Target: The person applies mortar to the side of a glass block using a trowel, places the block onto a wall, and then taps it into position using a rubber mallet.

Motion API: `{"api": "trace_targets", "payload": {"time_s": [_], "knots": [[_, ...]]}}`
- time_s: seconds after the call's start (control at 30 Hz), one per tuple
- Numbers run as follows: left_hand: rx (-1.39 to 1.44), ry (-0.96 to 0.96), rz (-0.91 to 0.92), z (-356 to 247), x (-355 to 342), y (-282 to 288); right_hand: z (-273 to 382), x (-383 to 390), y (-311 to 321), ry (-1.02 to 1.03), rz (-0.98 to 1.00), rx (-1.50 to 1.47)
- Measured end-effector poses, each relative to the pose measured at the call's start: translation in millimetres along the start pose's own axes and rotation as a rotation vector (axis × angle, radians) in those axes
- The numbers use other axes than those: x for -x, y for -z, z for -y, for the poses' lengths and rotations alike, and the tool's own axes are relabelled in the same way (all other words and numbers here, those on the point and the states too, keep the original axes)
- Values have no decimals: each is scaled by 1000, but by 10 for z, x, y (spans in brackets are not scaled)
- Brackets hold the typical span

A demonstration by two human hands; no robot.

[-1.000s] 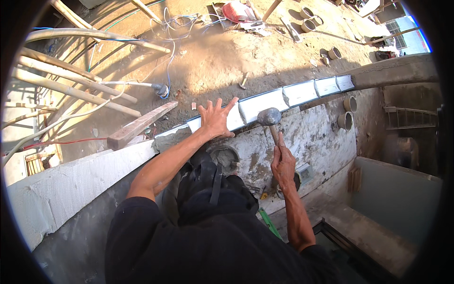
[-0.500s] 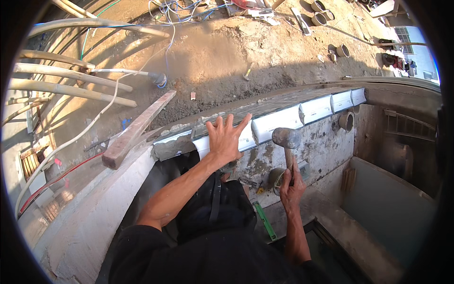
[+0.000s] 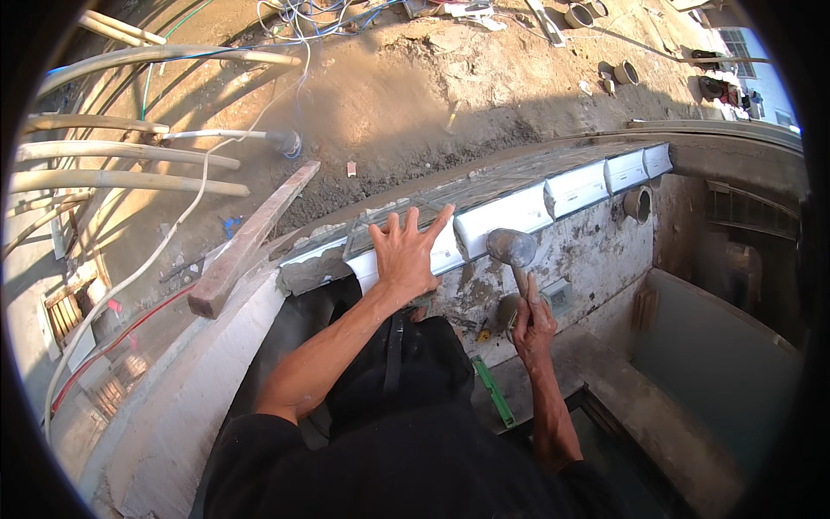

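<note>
My left hand is spread with fingers apart on a white curved edge tile, its fingertips near the tile's upper edge. My right hand grips the wooden handle of a mallet, whose dark grey rounded head is just in front of the neighbouring white tile, to the right of my left hand; I cannot tell if it touches. Several such tiles run in a row along the ledge. Rough grey mortar sits at the row's left end, and a mottled white wall drops below the row.
A wooden plank rests at left near bamboo poles and loose hoses. Beyond the ledge lies dirt ground with cables and round pipe pieces. Below me are a green spirit level and a grey partition.
The view has shifted, showing more of the ledge's top. The mallet head has moved slightly leftward since half a second ago. My left hand stays spread on the tile.
</note>
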State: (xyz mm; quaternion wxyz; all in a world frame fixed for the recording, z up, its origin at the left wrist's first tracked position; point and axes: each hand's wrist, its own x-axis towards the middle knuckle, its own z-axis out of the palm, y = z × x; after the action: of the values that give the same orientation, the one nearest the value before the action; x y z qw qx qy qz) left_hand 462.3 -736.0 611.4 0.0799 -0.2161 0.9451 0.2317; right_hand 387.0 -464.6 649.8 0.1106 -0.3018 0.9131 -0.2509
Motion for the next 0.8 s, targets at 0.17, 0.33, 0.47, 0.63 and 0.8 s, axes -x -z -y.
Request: {"api": "trace_targets", "payload": {"time_s": [0.17,0.33,0.47,0.63,0.8], "knots": [[36,-9,20,9,10,-24,52,-38,-33,-1,-75,-76],[68,-30,19,20,9,3,65,-53,-22,-75,-83,-13],[58,-9,45,8,1,31,96,-42,28,-152,-53,-27],[59,-11,52,-2,-1,14,172,-46,91,-179,12,-12],[118,1,-31,4,0,-15,300,-233,128,-67,33,90]]}}
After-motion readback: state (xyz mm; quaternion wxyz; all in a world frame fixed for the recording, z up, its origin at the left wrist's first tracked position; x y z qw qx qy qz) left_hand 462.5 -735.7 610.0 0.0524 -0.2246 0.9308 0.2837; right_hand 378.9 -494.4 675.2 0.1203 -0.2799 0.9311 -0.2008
